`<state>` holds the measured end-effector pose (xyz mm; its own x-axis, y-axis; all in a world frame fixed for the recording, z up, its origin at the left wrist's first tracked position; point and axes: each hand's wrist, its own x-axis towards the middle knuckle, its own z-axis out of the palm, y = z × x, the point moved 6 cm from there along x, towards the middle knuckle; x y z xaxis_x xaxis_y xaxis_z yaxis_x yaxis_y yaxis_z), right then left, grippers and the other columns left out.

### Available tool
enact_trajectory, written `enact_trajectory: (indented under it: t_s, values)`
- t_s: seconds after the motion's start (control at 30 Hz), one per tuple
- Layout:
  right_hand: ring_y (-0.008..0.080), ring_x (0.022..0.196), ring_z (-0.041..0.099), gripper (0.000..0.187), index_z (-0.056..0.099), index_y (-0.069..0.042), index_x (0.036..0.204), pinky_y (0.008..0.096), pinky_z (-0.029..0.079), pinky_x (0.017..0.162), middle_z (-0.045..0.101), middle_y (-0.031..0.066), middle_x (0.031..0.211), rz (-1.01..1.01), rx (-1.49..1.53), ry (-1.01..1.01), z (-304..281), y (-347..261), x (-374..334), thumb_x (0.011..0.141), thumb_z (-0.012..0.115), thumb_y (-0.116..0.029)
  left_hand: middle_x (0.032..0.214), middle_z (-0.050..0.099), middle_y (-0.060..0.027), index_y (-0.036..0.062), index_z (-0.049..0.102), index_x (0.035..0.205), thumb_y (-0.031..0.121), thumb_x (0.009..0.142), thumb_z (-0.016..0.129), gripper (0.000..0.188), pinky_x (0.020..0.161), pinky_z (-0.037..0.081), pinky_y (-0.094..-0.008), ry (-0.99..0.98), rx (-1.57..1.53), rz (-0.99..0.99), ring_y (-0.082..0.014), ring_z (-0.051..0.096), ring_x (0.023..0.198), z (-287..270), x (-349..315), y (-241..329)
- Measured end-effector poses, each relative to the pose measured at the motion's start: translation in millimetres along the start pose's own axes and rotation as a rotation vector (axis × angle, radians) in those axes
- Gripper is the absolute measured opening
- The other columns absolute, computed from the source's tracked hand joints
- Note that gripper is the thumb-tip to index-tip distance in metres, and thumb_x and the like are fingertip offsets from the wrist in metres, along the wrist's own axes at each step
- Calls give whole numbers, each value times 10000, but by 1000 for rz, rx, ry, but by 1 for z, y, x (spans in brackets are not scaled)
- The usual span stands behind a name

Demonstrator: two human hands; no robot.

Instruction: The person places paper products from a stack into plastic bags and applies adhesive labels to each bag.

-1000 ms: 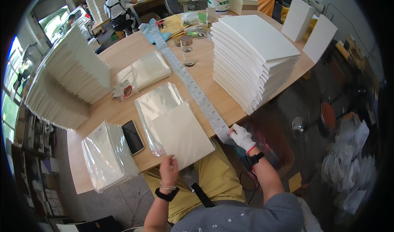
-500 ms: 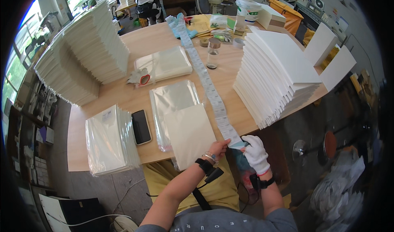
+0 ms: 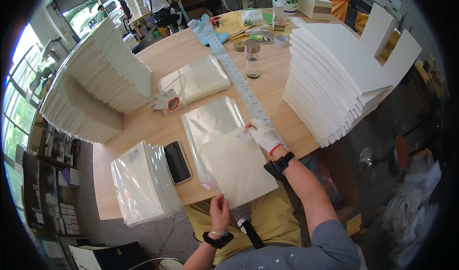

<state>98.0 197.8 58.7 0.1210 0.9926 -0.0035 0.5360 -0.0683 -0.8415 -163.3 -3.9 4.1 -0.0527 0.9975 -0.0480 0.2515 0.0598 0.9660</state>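
The gloved right hand has fingertips at a label near the top right of the board, which overlaps bags on the tabletop. The left hand curls at its lower left corner; whether either grips, I cannot tell.

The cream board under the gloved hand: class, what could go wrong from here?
1. The cream board overhangs the table, so it might tip or slide off.
2. The label lies by the gloved right hand's fingertips; a slip could crease or skew it.
3. The tall white stack stands at the table's edge; a knock might topple it.
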Motion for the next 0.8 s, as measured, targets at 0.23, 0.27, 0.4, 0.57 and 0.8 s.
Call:
enact_trajectory:
  t_s: [0.23, 0.27, 0.4, 0.57, 0.8]
  values:
    - [315, 813, 589, 175, 593, -72, 884, 405, 457, 681, 627, 130, 816, -69, -145, 42, 27, 6, 8, 781, 553, -209, 984, 553, -13, 52, 487, 1079, 154, 832, 641, 308, 713, 456, -227, -28, -484, -480, -102, 537, 837, 2, -10, -57]
    - [324, 814, 587, 184, 586, -71, 890, 414, 457, 682, 623, 136, 818, -128, -210, 61, 28, 1, 7, 775, 561, -213, 984, 570, -19, 48, 486, 1081, 150, 831, 640, 311, 719, 466, -233, -97, -540, -509, -106, 550, 845, 11, -5, -52]
    - [352, 825, 574, 234, 543, -72, 947, 438, 459, 694, 596, 167, 912, -210, -430, 229, 20, -2, 5, 769, 570, -221, 974, 609, -41, 22, 468, 1115, 109, 823, 635, 348, 741, 491, -261, -181, -561, -559, -121, 584, 860, 28, -1, -34]
    - [366, 855, 565, 282, 518, -70, 1004, 471, 460, 712, 574, 178, 998, -64, -505, 107, -21, -5, -46, 789, 542, -250, 1098, 561, -80, -6, 404, 1191, 49, 836, 585, 402, 838, 447, -272, -194, -572, -331, -148, 546, 981, 22, 5, -8]
    - [226, 634, 519, 345, 523, -22, 1108, 321, 435, 609, 569, 153, 806, -41, 179, -189, -2, -4, -174, 770, 585, -52, 1250, 460, -117, -39, 348, 1255, 19, 855, 535, 445, 963, 349, -303, -327, -485, 51, -181, 443, 1145, -31, 17, 86]
